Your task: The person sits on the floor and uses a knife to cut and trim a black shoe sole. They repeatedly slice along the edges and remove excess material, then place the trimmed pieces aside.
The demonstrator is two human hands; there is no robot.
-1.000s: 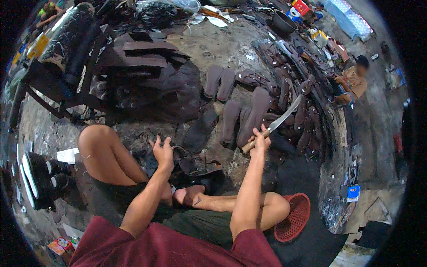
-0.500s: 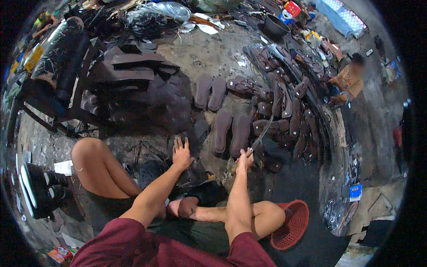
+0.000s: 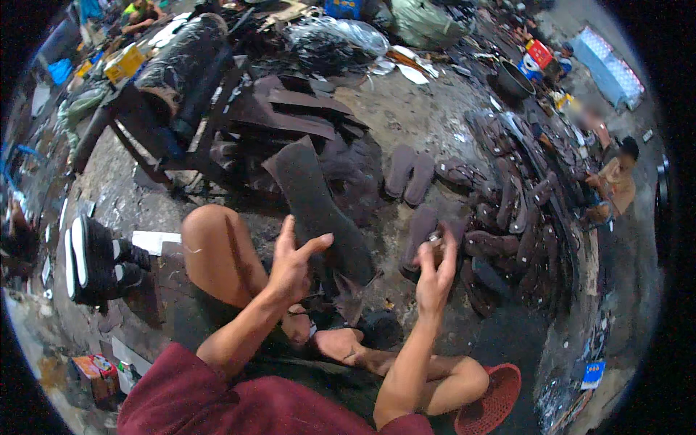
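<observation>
My left hand [image 3: 292, 264] grips a long dark brown sole-shaped sheet [image 3: 310, 187], raised at a slant. The thumb lies over its near part; fingers behind it are hidden. To the right, my right hand [image 3: 433, 272] is closed around a knife [image 3: 435, 237], of which only a small bright metal part shows; its blade is hard to make out. Just beyond that hand lies a pair of brown soles [image 3: 423, 226], partly covered by the fingers. Farther off rests a second pair of soles [image 3: 411, 174], side by side on the floor.
Many brown sandals [image 3: 507, 203] are heaped at the right. A pile of dark sheets [image 3: 304, 109] lies ahead, beside a black frame carrying a wrapped roll [image 3: 192, 58]. A red basket [image 3: 493, 399] is by my right knee, black shoes [image 3: 90, 261] at left. Another person [image 3: 616, 181] sits far right.
My left hand has gone from resting flat by the floor to holding up the sole-shaped sheet. My right hand has turned, and the knife blade no longer shows clearly. The view has shifted left.
</observation>
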